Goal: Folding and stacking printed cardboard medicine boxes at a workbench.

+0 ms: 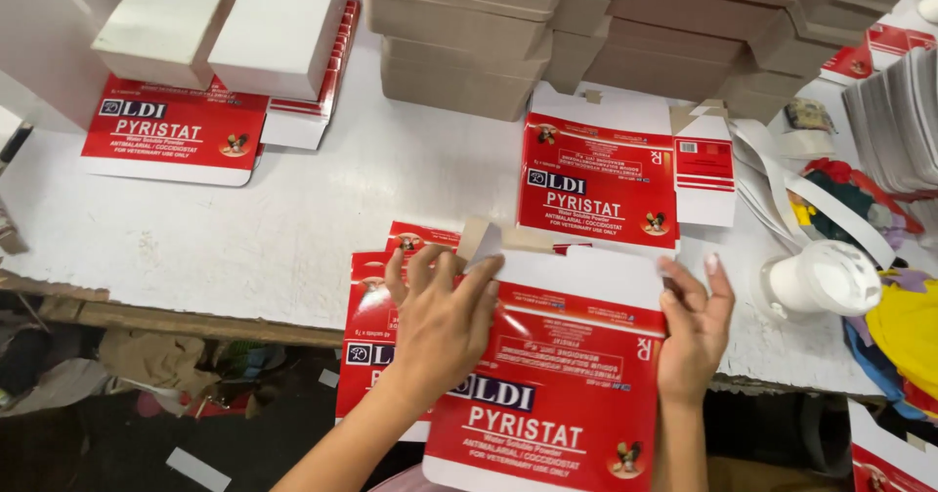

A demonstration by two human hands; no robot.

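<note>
My left hand [442, 321] lies flat on a red and white flat carton blank [557, 394] at the table's near edge, its fingers pressing the blank's upper left flap. My right hand [696, 331] grips the same blank by its right edge, fingers curled over it. Under this blank sits a small stack of like red blanks [369, 355], jutting out to the left. Another unfolded blank [601, 181] lies flat just beyond my hands.
Stacks of grey-brown folded cartons [469, 42] stand at the back. White blocks [230, 23] rest on red blanks [176, 130] at the far left. A white cup-like container [826, 279], white strips and coloured cloth crowd the right. The worn white table [293, 209] edge runs below.
</note>
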